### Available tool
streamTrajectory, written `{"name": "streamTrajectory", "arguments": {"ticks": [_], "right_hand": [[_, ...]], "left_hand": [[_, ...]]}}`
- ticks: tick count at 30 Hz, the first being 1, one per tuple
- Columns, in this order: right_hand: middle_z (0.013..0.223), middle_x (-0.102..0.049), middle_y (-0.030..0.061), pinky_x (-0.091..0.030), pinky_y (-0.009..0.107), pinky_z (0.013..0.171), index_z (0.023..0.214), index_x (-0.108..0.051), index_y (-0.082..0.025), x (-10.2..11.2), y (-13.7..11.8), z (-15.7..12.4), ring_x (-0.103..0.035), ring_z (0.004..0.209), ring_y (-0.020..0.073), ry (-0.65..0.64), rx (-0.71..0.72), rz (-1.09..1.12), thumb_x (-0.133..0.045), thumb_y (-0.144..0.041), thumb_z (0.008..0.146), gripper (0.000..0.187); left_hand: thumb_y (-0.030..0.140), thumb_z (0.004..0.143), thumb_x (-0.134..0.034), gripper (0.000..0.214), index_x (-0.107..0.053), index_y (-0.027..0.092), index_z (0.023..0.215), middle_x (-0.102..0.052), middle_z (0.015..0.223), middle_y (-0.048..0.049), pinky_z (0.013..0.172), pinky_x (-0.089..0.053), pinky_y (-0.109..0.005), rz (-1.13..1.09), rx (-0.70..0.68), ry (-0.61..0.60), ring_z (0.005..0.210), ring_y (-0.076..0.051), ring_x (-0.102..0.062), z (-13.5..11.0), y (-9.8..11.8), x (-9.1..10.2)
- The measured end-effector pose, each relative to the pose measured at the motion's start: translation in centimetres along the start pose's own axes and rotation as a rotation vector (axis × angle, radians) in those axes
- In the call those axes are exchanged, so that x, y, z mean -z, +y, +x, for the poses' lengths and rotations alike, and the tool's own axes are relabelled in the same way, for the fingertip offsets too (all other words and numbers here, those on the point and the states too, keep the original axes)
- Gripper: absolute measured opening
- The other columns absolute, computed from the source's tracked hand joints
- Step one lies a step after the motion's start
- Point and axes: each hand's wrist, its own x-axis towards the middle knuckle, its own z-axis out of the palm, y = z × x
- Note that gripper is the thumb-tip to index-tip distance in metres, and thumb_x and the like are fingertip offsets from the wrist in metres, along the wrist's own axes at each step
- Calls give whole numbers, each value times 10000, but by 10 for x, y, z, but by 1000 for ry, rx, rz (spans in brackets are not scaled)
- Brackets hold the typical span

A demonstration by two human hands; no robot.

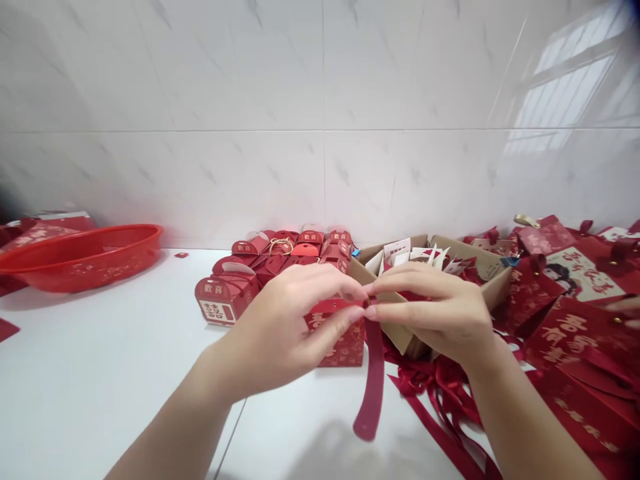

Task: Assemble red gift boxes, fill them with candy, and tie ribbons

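1. On my feed, a dark red strap (375,373), flat and narrow, pinched at its upper end and hanging with a slight curve to a rounded tip.
2. Behind it, to my left, I make out a red box (345,350) with pale lettering, partly hidden.

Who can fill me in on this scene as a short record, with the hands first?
Left hand: fingertips pinching at the strip's upper end
Right hand: fingertips meeting the left's at the same end
Held: dark red strip, hanging down
Behind left hand: red printed box, partly hidden; small red boxes grouped beyond
Behind right hand: cardboard box holding papers
Below right hand: loose red ribbons
Far left: red basin
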Motion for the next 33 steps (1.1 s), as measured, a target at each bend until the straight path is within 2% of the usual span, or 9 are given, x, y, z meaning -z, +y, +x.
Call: {"name": "streamTrajectory", "arguments": {"ticks": [5, 9, 12, 14, 20, 23, 27, 30, 33], "right_hand": [[956, -667, 59, -547, 311, 666, 849, -738, -227, -2, -8, 0, -640, 819, 157, 57, -18, -24, -641, -43, 805, 213], [961, -635, 50, -551, 306, 651, 884, -734, -238, -5, -11, 0, -631, 819, 152, 50, -27, 3, -612, -22, 813, 257], [955, -651, 49, -564, 317, 664, 920, -723, -232, -8, -11, 0, -647, 833, 161, 22, -26, 26, -606, -21, 818, 262], [946, -657, 62, -570, 321, 674, 916, -725, -210, -9, -10, -1, -654, 846, 168, 19, -19, 34, -609, -23, 819, 240], [881, -688, 40, -583, 320, 714, 936, -717, -216, -12, -8, -2, -666, 824, 160, 6, -3, 21, -634, -48, 819, 221], [914, -682, 49, -584, 328, 715, 924, -721, -227, -12, -11, -1, -663, 854, 171, 32, -23, -15, -623, -80, 839, 196], [872, -682, 47, -587, 294, 696, 919, -726, -218, -13, -15, 2, -671, 833, 169, 31, -110, 50, -597, -107, 867, 178], [832, -687, 40, -590, 260, 669, 920, -725, -210, -13, -16, -1, -680, 800, 165, 16, -198, 84, -621, -130, 857, 145], [846, -694, 51, -584, 266, 691, 937, -720, -179, -14, -13, -5, -677, 801, 165, -6, -170, 62, -653, -88, 822, 161]], "left_hand": [[175, 868, -559, 97, -590, 223, 946, -686, 893, 1, 750, -514, -259, 79, 9, 140, 826, -149, -645, -6, 2, -8], [147, 859, -575, 154, -622, 226, 982, -700, 910, 6, 778, -519, -257, 26, -65, 114, 837, -137, -650, -8, -6, -9], [153, 870, -561, 135, -664, 218, 929, -706, 865, -5, 731, -523, -268, 7, -140, 104, 788, -140, -650, -6, -11, -6], [163, 873, -567, 119, -670, 211, 908, -704, 849, -8, 714, -524, -267, 2, -136, 102, 769, -138, -648, -5, -13, -5], [168, 856, -597, 96, -678, 219, 863, -713, 812, 10, 738, -538, -264, -19, -50, 127, 765, -139, -662, -6, -11, -7], [169, 857, -595, 112, -692, 222, 875, -724, 819, 20, 711, -548, -237, -51, 20, 134, 761, -133, -673, -6, -9, -10], [221, 882, -560, 158, -710, 238, 926, -739, 861, 10, 688, -578, -249, -147, 151, 92, 781, -160, -694, -6, -8, -13], [216, 877, -545, 167, -711, 224, 892, -736, 870, -3, 700, -585, -265, -178, 225, 77, 809, -176, -692, -5, -8, -14], [181, 852, -553, 150, -698, 217, 840, -729, 854, 5, 693, -574, -254, -167, 271, 71, 803, -169, -683, -3, -8, -14]]}}
